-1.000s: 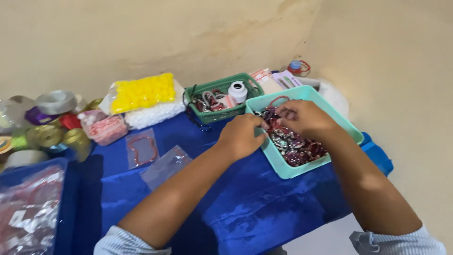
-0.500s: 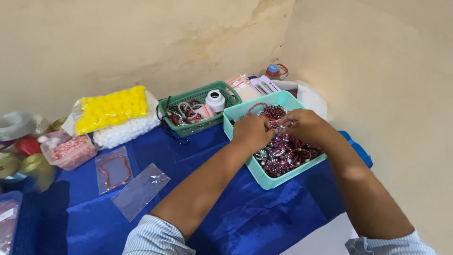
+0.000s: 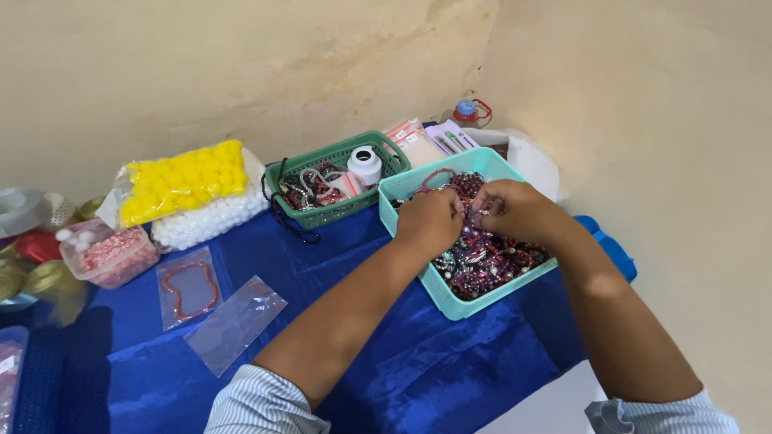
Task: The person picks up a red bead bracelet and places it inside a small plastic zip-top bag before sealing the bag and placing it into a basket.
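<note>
We see both hands working over the teal tray, which sits on the blue cloth near the corner of the walls. The tray is filled with a tangle of beads, mostly dark red and purple with some silver ones.

The left hand rests over the tray's left half, fingers curled inward and pinched together on a strand of the beads. The right hand sits just beside it, fingertips meeting the left hand's at the middle of the tray and also closed on the strand. The pinched strand itself is too small to make out clearly. Both forearms reach in from the lower edge, with striped sleeves at the elbows.

Just behind and to the left of the tray stands a green basket, touching or nearly touching it. The basket holds more beaded strands and a white spool. Behind the tray lie some flat packets and a small bottle with a blue cap.

To the left of the basket we see a bag of yellow balls resting on a bag of white ones. Further left is a clear box of pink beads. Two clear pouches lie flat on the cloth: one pouch contains a red strand, the other pouch appears see-through. Ribbon rolls sit at the left edge.
</note>
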